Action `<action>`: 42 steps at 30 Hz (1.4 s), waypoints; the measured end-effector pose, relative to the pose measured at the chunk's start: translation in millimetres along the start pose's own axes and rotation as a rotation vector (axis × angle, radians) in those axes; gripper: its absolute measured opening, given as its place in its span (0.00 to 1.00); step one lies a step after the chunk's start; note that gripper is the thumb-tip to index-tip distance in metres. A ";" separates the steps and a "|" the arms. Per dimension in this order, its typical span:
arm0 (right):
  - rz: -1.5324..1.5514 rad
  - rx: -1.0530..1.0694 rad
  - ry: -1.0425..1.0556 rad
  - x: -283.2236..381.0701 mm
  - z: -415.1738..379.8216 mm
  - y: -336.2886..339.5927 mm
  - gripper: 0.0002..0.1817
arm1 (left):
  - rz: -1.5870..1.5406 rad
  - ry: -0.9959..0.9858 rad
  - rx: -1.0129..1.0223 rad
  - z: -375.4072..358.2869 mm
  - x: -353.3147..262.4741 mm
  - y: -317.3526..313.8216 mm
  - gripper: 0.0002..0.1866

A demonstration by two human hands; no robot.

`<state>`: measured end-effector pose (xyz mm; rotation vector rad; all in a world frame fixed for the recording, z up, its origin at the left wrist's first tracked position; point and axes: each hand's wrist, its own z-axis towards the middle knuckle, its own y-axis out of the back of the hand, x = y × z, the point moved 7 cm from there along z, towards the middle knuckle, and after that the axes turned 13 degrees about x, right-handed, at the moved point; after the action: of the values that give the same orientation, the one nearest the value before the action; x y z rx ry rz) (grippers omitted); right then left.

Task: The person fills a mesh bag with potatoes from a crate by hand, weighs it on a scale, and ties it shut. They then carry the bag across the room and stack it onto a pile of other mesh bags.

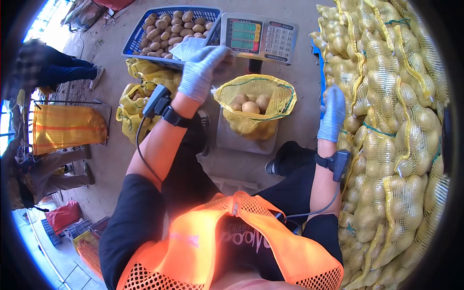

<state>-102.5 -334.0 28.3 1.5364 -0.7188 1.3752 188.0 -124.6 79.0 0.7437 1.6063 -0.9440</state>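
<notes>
Both hands wear pale grey gloves. My left hand (200, 72) is raised between a blue basket (126, 48) of potatoes (166, 30) and the scale's display panel (260, 37). Motion blurs its fingers, and I cannot make out whether anything is in them. My right hand (333, 112) is beside the stacked mesh bags (382, 77), fingers stretched upward, with nothing visible in it. Between the hands, a yellow mesh bag (251, 126) with its mouth spread wide stands on the scale platform (244, 144). Several potatoes (250, 107) show inside. White sheets (188, 48) lie on the basket's near corner.
More filled yellow mesh bags (133, 113) sit on the floor below the basket. At far left are a person's legs (67, 70), another person's legs (63, 181) and an orange sack on a frame (67, 129). Crates (79, 228) stand at lower left.
</notes>
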 end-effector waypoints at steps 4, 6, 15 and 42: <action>0.290 -0.147 -0.115 7.2 -8.0 9.8 0.17 | -0.157 -0.024 -0.234 5.0 1.9 53.8 0.13; 0.371 -0.075 -0.115 0.4 -10.1 -1.2 0.18 | -0.234 0.000 -0.301 5.3 9.3 70.9 0.12; 0.069 0.205 0.275 54.1 -40.2 -65.5 0.11 | 0.685 0.040 -0.017 13.6 44.1 34.4 0.28; -0.342 0.581 -0.156 33.5 -43.4 -108.9 0.28 | 1.449 0.225 -0.600 171.8 123.8 339.4 0.20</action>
<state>-18.4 -245.8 31.4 2.1231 -0.1210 1.2673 530.2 -108.7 -127.7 1.2580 0.9808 0.6465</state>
